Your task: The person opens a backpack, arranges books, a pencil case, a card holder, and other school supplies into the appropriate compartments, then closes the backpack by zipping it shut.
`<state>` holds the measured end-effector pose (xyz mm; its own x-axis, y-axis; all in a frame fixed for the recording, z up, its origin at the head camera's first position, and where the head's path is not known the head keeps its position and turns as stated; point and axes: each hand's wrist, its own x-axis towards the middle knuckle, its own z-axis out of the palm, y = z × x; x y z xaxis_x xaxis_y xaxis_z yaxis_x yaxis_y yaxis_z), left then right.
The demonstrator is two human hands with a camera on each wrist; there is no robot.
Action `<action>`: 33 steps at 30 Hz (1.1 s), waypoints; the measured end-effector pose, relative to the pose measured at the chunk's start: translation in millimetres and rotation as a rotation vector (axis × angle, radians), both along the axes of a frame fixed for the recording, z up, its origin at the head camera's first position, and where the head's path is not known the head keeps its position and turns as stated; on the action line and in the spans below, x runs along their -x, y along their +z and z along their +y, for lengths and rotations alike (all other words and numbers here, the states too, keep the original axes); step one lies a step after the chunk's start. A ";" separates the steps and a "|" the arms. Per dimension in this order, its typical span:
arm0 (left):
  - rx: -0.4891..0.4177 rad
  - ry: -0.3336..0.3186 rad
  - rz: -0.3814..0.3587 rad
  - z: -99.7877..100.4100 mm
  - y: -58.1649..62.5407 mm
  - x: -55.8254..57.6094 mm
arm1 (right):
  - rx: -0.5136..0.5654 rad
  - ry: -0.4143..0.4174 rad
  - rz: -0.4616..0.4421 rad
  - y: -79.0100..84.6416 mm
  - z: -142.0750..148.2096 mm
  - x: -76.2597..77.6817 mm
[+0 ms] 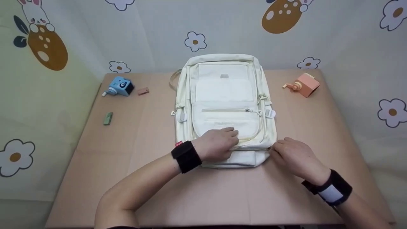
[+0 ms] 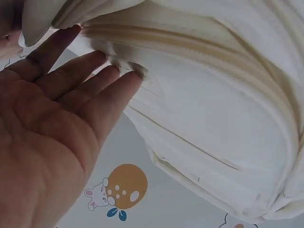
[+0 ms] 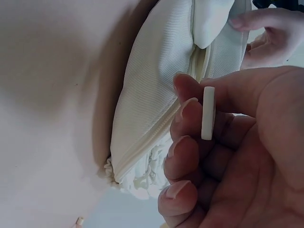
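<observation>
Plainly, right hand (image 1: 297, 156) pinched a pale tab (image 3: 208, 114) at the near right corner of the backpack (image 1: 225, 89), lying lengthwise near-to-far; left hand (image 1: 217, 143), fingers loosely extended, touched its front.

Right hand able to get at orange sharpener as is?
Probably yes: only bare tabletop separates the right hand and orange sharpener, though the hand must first release the pale tab it pinches.

left forearm (image 1: 143, 183) angled up and inward, elbow bent, left hand (image 1: 217, 144) back up, fingers (image 2: 111, 102) nearly straight, slightly apart, right forearm (image 1: 365, 208) in from lower right, right hand (image 1: 297, 157) back up, its fingers curled in a pinch, wrists well apart
</observation>
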<state>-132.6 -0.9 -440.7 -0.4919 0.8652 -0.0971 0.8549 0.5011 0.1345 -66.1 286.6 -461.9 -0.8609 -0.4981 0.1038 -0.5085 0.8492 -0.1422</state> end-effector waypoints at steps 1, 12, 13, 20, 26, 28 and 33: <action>-0.002 0.000 -0.007 -4.8 0.1 -0.9 | 0.005 -0.002 -0.002 -0.5 0.0 0.4; -0.110 0.028 -0.073 -56.7 -3.1 1.9 | 0.026 -0.022 0.002 0.6 -0.8 0.0; -0.113 0.034 -0.089 -60.1 -3.1 3.4 | 0.025 -0.021 0.007 1.0 -1.0 -0.3; -0.175 0.038 -0.152 -67.8 -4.2 14.5 | 0.027 -0.029 0.014 1.8 -1.7 -1.3; -0.208 0.041 -0.099 -64.6 -6.0 18.2 | 0.034 -0.038 0.022 0.3 -2.6 -3.3; -0.205 0.045 -0.101 -63.9 -6.4 19.1 | 0.042 -0.037 0.031 0.0 -3.6 -4.3; -0.200 0.056 -0.125 -63.5 -5.6 21.6 | 0.061 -0.052 0.050 1.5 -9.8 -7.1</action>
